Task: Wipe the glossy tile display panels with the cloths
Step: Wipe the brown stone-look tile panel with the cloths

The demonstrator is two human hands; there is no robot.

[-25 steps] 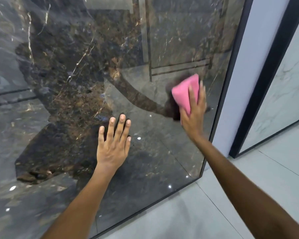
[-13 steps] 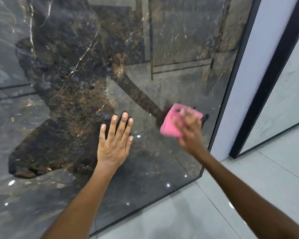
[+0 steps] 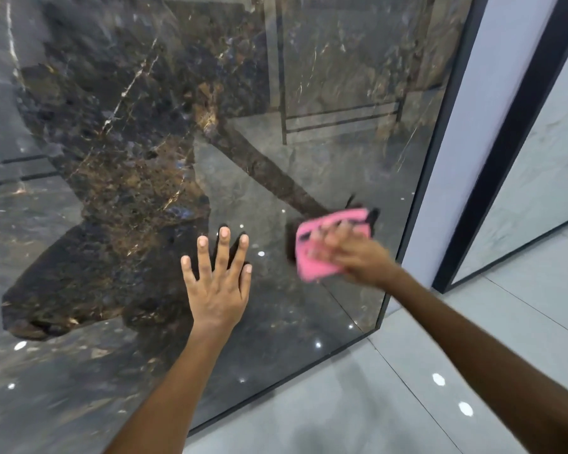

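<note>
left hand (image 3: 217, 291) fingers splayed flat on dark panel (image 3: 118, 165) | right hand (image 3: 358, 257) fingers gripping pink cloth (image 3: 312, 257) near panel's right edge

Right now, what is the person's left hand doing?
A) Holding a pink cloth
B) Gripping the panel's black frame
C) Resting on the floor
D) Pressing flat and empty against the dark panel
D: the left hand lies open, fingers spread, on the dark marble-look panel; the right hand holds the pink cloth.

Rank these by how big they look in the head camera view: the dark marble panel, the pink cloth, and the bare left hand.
1. Dark marble panel, by far the largest.
2. Left hand and pink cloth look about alike; the cloth is blurred and partly covered by the right hand, so I won't rank them.
</note>
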